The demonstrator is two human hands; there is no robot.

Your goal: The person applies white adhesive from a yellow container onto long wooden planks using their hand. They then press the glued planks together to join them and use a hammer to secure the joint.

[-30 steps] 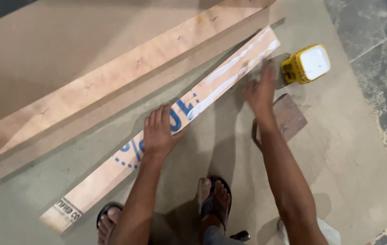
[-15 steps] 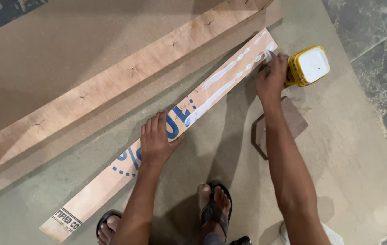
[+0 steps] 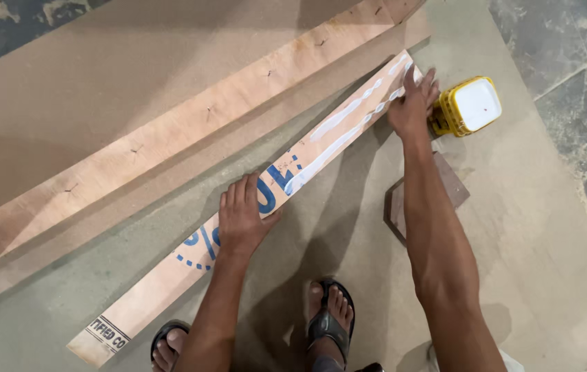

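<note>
The person is squatting over a long plywood strip (image 3: 252,200) that is lying flat on the board floor (image 3: 527,275), running from 7 o'clock to 1 o'clock across the view. The left hand (image 3: 242,217) is pressing down on the strip's middle with fingers spread flat, closed on nothing, apparently to pin it so it is not sliding. The right hand (image 3: 414,103) is resting on the strip's far end at 1 o'clock, fingers extended and open, touching the wet white glue lines (image 3: 341,134) that are trailing along the upper half; it looks to be spreading them. The two hands are sitting well apart along the strip. Just beside the right hand, at 2 o'clock, a yellow tub (image 3: 469,107) with a white lid is standing within easy reach. A small dark wood offcut (image 3: 424,200) is lying under the right forearm, near the strip but apart from it. A wider plank (image 3: 169,145) with small nails showing is lying parallel at 11 o'clock, just beside the strip. The person's sandalled feet (image 3: 331,320) are planted at 6 o'clock, close to the strip's near end.
</note>
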